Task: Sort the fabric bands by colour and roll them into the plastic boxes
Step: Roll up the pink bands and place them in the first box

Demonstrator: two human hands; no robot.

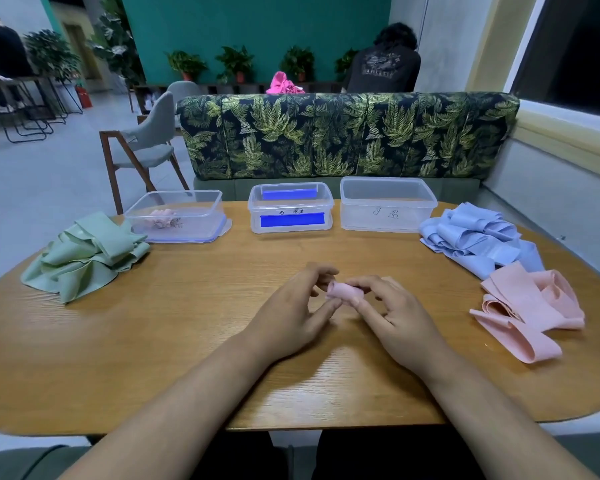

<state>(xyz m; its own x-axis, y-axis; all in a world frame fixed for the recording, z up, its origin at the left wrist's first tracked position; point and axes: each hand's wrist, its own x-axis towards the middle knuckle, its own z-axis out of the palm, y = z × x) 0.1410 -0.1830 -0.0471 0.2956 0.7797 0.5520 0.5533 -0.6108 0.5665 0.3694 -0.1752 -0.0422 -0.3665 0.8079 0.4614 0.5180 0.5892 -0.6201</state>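
Three loose heaps frame the work. Taking the middle box (257,216), the one with blue labels, as marker: the green heap (84,258) lies far to its left, the blue heap (482,240) far to its right, and the pink heap (530,313) further right and nearer the person. The left box (208,206), just left of the marker, holds a few pink rolls (163,216); the right box (388,209), just right of it, looks bare inside.

In front of the marker, toward the person, both hands meet over one band. The left hand (291,313) has its fingers curled, with the tips pinching one end of a small pink roll (343,292). The right hand (395,313) pinches the other end between thumb and forefinger, its other fingers loosely spread. The roll is held just off the wood and looks nearly wound up.

So the step is finishing a pink roll. The next move probably calls for keeping it pinched so it does not spring open, then carrying it up and left into the box that holds the other pink ones.

The wooden table (187,341) is rounded and grained. Behind the marker runs a leaf-print sofa (343,136), with a person (381,64), a bright pink bundle (283,84) and potted plants (236,64) beyond it against a teal wall. A grey chair (146,140) stands back-left, and a dark window (575,46) back-right.
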